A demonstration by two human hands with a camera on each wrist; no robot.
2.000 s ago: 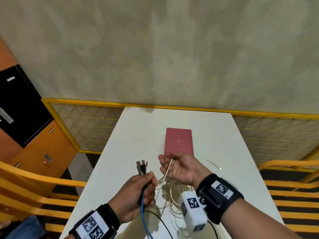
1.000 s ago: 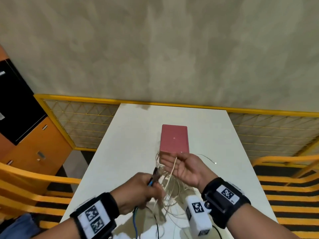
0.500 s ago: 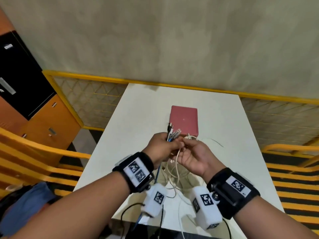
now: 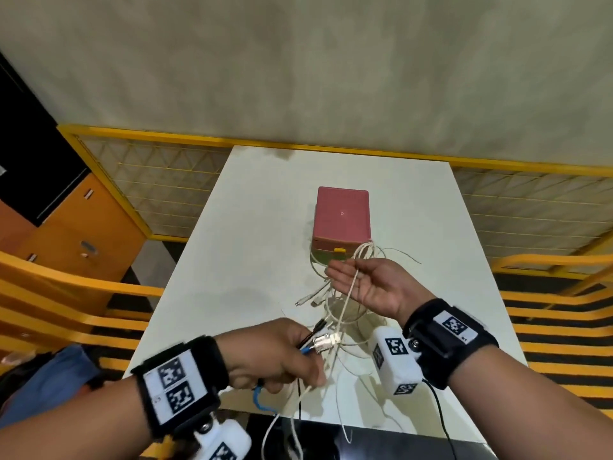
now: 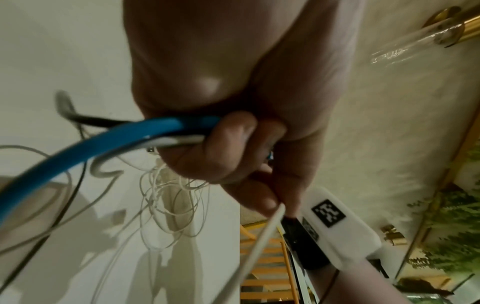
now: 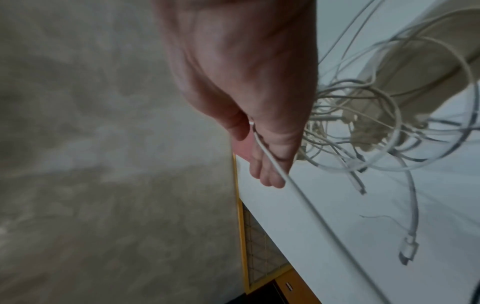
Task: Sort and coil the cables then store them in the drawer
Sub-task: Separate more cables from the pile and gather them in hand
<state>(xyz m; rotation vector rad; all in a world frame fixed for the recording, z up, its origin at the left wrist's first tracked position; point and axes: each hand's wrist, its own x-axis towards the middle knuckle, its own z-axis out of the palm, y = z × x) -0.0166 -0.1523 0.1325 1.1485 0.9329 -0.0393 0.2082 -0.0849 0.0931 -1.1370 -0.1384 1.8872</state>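
My left hand (image 4: pixel 275 353) hovers over the near part of the white table (image 4: pixel 248 244) and grips a bundle of cable ends: a blue cable (image 5: pixel 103 139), a black one and white plugs (image 4: pixel 326 342). My right hand (image 4: pixel 365 287) is held palm up with straight fingers, just in front of the pink drawer box (image 4: pixel 341 220). One white cable (image 4: pixel 352 290) lies across its palm and loops over the far side of the hand. A tangle of white cables (image 4: pixel 326 305) rests on the table between the hands, also seen as the tangle (image 6: pixel 363 123) in the right wrist view.
The pink box has a yellow latch (image 4: pixel 339 250) on its front. A yellow mesh railing (image 4: pixel 172 180) runs behind the table, yellow slatted seats (image 4: pixel 66 293) stand on both sides, and an orange cabinet (image 4: pixel 76 234) is at the left. Cable ends hang over the table's near edge (image 4: pixel 345 426).
The hands, together by the box half a second ago, have parted. My left hand drew back toward me with the cable ends; my right hand opened palm up under the white cable.
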